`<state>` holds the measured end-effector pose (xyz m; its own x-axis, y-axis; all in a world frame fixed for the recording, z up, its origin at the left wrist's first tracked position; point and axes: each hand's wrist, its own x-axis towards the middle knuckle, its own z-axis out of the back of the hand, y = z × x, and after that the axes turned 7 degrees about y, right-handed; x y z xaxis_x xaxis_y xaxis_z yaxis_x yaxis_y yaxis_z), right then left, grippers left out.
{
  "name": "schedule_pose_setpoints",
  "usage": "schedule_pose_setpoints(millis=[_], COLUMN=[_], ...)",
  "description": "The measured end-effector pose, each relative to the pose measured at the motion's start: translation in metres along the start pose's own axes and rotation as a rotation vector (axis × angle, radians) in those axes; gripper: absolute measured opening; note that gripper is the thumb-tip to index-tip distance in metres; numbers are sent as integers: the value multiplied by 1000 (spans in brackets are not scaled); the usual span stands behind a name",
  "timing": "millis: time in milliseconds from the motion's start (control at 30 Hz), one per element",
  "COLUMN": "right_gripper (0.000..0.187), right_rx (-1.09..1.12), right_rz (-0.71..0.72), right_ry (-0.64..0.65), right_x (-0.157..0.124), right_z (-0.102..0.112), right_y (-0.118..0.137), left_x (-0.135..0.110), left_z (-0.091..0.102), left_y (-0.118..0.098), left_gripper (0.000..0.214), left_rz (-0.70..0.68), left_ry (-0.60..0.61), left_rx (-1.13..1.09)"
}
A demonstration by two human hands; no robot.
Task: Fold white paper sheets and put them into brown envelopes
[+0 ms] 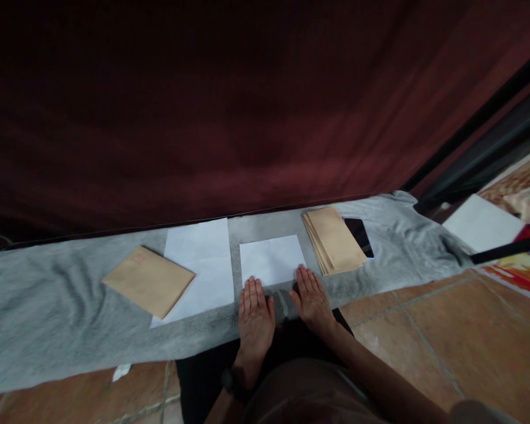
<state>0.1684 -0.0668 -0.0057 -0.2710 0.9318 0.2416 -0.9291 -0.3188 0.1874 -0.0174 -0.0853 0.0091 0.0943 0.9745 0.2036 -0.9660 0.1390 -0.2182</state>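
My left hand [255, 315] lies flat on the grey cloth [62, 306], fingers stretched out and together, its tips touching the near edge of a small white sheet [271, 259]. My right hand [311, 297] also lies flat and open, its fingertips at the sheet's near right corner. Neither hand holds anything. To the right of the sheet sits a stack of brown envelopes [335, 240]. A larger white paper [201, 268] lies to the left, with a single brown envelope [149, 281] overlapping its left edge.
A dark phone [359, 235] lies beside the envelope stack. A dark red curtain [203, 118] hangs behind the cloth. Terracotta floor tiles [446, 330] spread to the right, with another white sheet [481, 224] and colourful fabric [521, 268] at the far right.
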Motion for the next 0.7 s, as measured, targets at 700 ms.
schedule_pose_setpoints(millis=[700], right_gripper=[53], right_rx=[134], right_rz=[58], right_ry=[166], right_x=[52], right_z=[-4], right_y=[15], left_x=[44], left_z=[-19], left_y=[-1], left_gripper=[59], left_rz=[-117], left_ry=[134], left_rx=[-15])
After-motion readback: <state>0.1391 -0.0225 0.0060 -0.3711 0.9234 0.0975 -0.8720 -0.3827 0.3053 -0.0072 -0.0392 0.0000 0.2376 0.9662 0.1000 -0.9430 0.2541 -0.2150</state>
